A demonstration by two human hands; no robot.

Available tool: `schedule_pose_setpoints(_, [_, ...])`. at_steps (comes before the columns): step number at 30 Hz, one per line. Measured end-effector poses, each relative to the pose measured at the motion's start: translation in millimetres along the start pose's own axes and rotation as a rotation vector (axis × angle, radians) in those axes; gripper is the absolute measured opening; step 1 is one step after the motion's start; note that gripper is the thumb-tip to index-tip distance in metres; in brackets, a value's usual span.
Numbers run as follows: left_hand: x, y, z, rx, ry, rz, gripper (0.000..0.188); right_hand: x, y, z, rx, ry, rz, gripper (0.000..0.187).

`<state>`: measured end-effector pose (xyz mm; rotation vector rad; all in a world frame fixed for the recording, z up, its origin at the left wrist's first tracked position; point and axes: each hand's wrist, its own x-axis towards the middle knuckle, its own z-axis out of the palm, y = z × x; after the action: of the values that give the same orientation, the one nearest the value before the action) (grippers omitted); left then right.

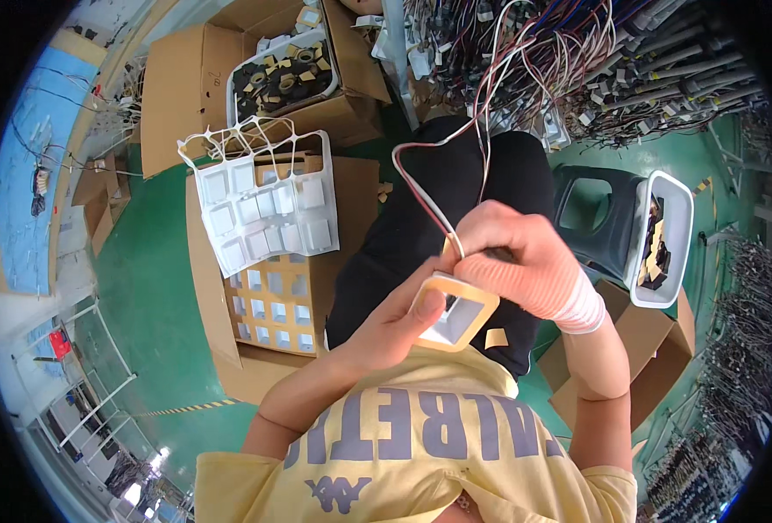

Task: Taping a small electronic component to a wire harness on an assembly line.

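Note:
Over my lap, my left hand (399,327) grips a small white square housing (466,315) with a tan rim, its thumb lying on the rim. The housing is tilted, its hollow side toward me. Close against it, my right hand (516,266) is closed round a bundle of red and white wires (421,196) just above the housing. Those wires loop up and away to a larger tangle at the top. The spot where wires and housing meet is hidden by my fingers. A white band wraps my right wrist. A small tan piece (496,338) lies on my dark trousers.
Left of my legs, a cardboard box (207,288) holds white square parts in a grid, with a white tray (238,231) of parts on top. Beyond it, a box holds a bin of black and tan pieces (285,78). A dark stool (578,213) and white bin (675,261) stand right.

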<state>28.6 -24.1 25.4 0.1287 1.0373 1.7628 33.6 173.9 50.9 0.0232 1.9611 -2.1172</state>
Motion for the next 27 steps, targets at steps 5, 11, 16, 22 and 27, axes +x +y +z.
schedule_pose_setpoints(5, [13,-7,9,0.126,0.163,0.266,0.047,-36,-22,17,-0.665,0.454,-0.276,0.015])
schedule_pose_setpoints(11, [26,-31,18,0.621,0.263,0.538,0.066,-40,9,62,-0.886,0.704,-0.179,0.022])
schedule_pose_setpoints(16, [28,-23,12,0.605,0.251,0.611,0.060,-45,-1,51,-0.574,0.587,-0.050,0.012])
schedule_pose_setpoints(22, [70,9,-13,0.231,0.116,0.221,0.055,-69,30,29,0.544,-0.421,0.282,0.014])
schedule_pose_setpoints(27, [62,-6,-23,0.223,0.315,0.296,0.059,-58,27,46,0.642,0.228,0.092,0.025])
